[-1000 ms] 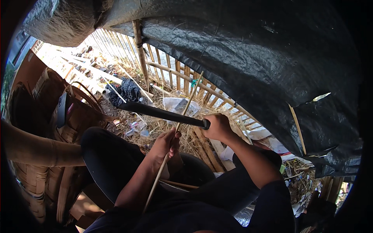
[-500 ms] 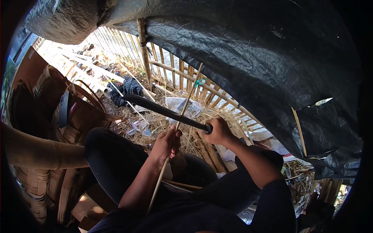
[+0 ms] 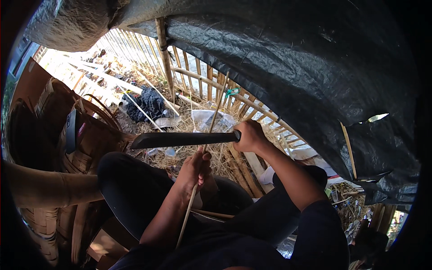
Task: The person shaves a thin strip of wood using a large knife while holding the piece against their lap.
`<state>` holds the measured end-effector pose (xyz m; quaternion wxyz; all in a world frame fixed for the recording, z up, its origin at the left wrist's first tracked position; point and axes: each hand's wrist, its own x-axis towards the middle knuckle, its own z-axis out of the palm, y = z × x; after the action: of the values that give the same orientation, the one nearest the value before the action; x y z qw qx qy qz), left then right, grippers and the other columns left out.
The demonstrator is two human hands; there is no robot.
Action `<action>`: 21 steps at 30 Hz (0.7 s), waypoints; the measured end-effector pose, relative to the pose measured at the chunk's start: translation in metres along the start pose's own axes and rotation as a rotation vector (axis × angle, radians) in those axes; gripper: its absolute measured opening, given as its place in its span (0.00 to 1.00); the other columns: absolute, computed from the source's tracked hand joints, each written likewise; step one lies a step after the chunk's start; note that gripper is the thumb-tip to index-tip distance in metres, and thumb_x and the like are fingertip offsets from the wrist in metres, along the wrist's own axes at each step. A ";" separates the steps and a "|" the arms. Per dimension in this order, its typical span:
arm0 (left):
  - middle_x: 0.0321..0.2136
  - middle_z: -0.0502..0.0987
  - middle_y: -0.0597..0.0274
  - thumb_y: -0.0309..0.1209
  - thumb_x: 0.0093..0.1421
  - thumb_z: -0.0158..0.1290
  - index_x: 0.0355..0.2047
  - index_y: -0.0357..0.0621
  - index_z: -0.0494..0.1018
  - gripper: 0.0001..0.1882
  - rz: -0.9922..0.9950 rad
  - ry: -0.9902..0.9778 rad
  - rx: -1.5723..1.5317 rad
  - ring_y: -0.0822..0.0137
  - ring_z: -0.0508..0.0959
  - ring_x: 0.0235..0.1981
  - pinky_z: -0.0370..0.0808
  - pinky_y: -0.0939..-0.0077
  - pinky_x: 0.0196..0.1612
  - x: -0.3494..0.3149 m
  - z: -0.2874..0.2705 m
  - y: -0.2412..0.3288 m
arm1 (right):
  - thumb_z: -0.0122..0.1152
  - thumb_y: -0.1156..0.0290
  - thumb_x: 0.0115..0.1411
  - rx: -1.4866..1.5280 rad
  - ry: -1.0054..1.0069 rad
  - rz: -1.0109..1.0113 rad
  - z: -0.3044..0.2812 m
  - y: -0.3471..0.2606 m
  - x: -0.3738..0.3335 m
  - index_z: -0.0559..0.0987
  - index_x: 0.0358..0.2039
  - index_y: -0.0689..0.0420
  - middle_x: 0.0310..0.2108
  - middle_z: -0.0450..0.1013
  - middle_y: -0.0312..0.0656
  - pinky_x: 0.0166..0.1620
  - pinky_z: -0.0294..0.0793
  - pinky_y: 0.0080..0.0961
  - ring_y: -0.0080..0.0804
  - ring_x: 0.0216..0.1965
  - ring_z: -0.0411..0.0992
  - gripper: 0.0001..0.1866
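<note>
A long, thin bamboo strip (image 3: 218, 106) slants from my lap up toward the fence. My left hand (image 3: 195, 170) is closed around it near its middle, fingers wrapped. My right hand (image 3: 249, 136) grips the handle end of a dark machete (image 3: 182, 139). The long blade lies almost level, its tip pointing left, and crosses the strip just above my left hand. Whether the edge bites into the strip, I cannot tell.
Woven bamboo baskets (image 3: 49, 216) and a thick bamboo pole (image 3: 54, 184) stand at my left. A slatted bamboo fence (image 3: 204, 81) runs ahead, under a black tarp (image 3: 297, 67). Straw (image 3: 220, 159), litter and a dark cloth heap (image 3: 150, 104) cover the ground.
My right hand has moved up and slightly left. The machete has turned from a slant to nearly level, its tip swinging down toward me. My left hand keeps hold of the strip.
</note>
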<state>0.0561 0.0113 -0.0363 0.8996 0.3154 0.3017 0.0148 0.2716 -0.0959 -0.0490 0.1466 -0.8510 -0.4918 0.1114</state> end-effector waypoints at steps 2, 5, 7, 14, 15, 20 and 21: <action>0.09 0.54 0.76 0.48 0.70 0.41 0.29 0.51 0.64 0.18 -0.006 0.007 -0.030 0.80 0.54 0.06 0.51 0.85 0.08 0.000 -0.001 0.001 | 0.64 0.67 0.34 0.007 0.047 -0.075 -0.003 0.000 0.005 0.76 0.14 0.54 0.17 0.73 0.48 0.33 0.74 0.43 0.51 0.26 0.75 0.07; 0.08 0.54 0.76 0.48 0.70 0.40 0.28 0.52 0.64 0.18 -0.021 -0.007 -0.070 0.80 0.54 0.06 0.51 0.85 0.08 -0.001 -0.001 0.004 | 0.64 0.66 0.33 -0.004 0.075 -0.089 -0.005 -0.002 0.010 0.76 0.15 0.54 0.17 0.72 0.48 0.34 0.75 0.44 0.51 0.26 0.75 0.08; 0.09 0.54 0.76 0.48 0.70 0.39 0.28 0.53 0.64 0.18 -0.005 0.005 -0.070 0.79 0.53 0.06 0.51 0.85 0.08 -0.002 -0.002 0.006 | 0.65 0.66 0.32 -0.005 0.100 -0.113 -0.001 -0.005 0.013 0.76 0.15 0.54 0.16 0.72 0.48 0.35 0.75 0.43 0.51 0.26 0.75 0.08; 0.09 0.53 0.77 0.48 0.70 0.40 0.28 0.54 0.64 0.17 -0.021 0.033 -0.104 0.80 0.53 0.07 0.52 0.85 0.08 -0.004 0.001 0.007 | 0.66 0.63 0.32 -0.043 0.072 -0.100 -0.004 -0.004 0.017 0.78 0.16 0.51 0.19 0.75 0.45 0.33 0.75 0.40 0.45 0.25 0.77 0.09; 0.09 0.53 0.77 0.48 0.70 0.40 0.27 0.54 0.63 0.17 -0.035 0.027 -0.115 0.80 0.53 0.07 0.52 0.85 0.08 -0.004 0.001 0.008 | 0.66 0.63 0.32 -0.044 0.076 -0.102 -0.005 -0.004 0.018 0.78 0.16 0.51 0.19 0.75 0.45 0.33 0.75 0.40 0.45 0.25 0.77 0.09; 0.09 0.53 0.78 0.48 0.70 0.41 0.27 0.54 0.63 0.17 -0.044 -0.010 -0.129 0.81 0.53 0.07 0.51 0.86 0.08 -0.005 0.001 0.008 | 0.66 0.63 0.32 -0.063 0.079 -0.080 -0.009 -0.004 0.018 0.79 0.17 0.51 0.19 0.75 0.45 0.35 0.76 0.40 0.45 0.26 0.77 0.10; 0.09 0.53 0.77 0.48 0.70 0.40 0.27 0.54 0.63 0.17 -0.037 0.001 -0.123 0.80 0.53 0.07 0.51 0.86 0.08 -0.004 0.001 0.008 | 0.66 0.63 0.32 -0.064 0.079 -0.079 -0.010 -0.004 0.018 0.79 0.17 0.51 0.19 0.75 0.45 0.35 0.76 0.40 0.45 0.26 0.77 0.10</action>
<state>0.0547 0.0163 -0.0288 0.9171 0.2539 0.3067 0.0166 0.2801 -0.0798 -0.0388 0.1430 -0.8388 -0.5223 0.0561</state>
